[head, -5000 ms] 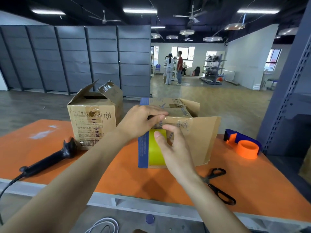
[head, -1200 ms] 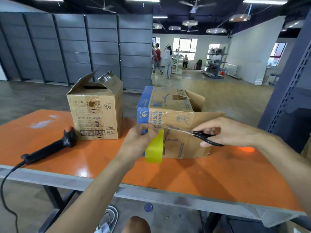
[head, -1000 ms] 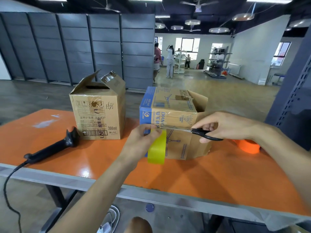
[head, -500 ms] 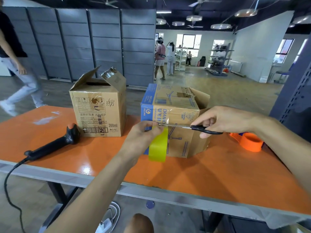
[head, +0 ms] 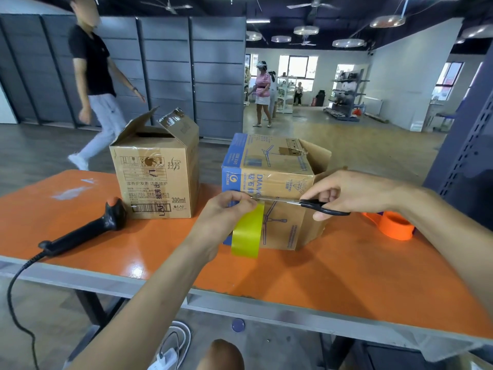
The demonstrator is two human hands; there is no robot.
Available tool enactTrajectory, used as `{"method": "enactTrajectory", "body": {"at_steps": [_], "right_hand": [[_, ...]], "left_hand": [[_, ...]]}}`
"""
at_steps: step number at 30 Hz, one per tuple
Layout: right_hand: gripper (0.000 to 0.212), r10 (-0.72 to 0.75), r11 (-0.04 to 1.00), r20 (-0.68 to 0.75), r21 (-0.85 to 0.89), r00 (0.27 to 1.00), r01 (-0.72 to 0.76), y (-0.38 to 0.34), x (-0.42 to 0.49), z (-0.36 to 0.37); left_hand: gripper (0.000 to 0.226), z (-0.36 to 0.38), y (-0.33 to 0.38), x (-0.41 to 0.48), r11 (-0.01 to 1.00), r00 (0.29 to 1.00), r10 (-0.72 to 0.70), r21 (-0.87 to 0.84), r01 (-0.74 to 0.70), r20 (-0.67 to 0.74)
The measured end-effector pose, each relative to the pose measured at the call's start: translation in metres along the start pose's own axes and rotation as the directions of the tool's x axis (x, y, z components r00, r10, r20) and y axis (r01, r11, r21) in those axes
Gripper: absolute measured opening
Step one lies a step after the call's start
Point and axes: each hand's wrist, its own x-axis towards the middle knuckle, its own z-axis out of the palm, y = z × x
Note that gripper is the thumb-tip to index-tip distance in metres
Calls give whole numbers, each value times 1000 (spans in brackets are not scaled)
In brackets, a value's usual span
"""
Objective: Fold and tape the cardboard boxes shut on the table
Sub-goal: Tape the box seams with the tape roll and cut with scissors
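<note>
A brown box with a blue edge point(head: 274, 180) stands mid-table, its top folded down and a right side flap sticking out. In front of it my left hand point(head: 226, 217) grips a roll of yellow tape point(head: 246, 231), held upright. My right hand point(head: 349, 192) holds black-handled scissors point(head: 301, 202); their blades point left and meet the tape at my left fingertips. A second brown box point(head: 157, 177) stands to the left with its top flaps up.
A black handheld scanner point(head: 88, 231) with a cable lies at the left of the orange table point(head: 320, 276). An orange tape dispenser point(head: 392, 225) sits at the right. A person walks past behind the table on the left; others stand far back.
My right hand picked up the scissors from the table and brought them to the tape. My left hand now holds the roll out from the box. A person walked in from the left.
</note>
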Motion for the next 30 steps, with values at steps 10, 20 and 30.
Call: {"method": "enactTrajectory", "body": {"at_steps": [10, 20, 30], "right_hand": [[38, -1, 1000, -11, 30, 1000, 1, -2, 2, 0], [38, -6, 1000, -3, 21, 1000, 6, -7, 2, -2], [36, -1, 999, -13, 54, 1000, 2, -8, 4, 0]], "left_hand": [[5, -3, 5, 4, 998, 998, -53, -18, 53, 47], [16, -6, 8, 12, 991, 988, -132, 11, 131, 77], [32, -6, 11, 18, 988, 984, -152, 18, 151, 93]]}}
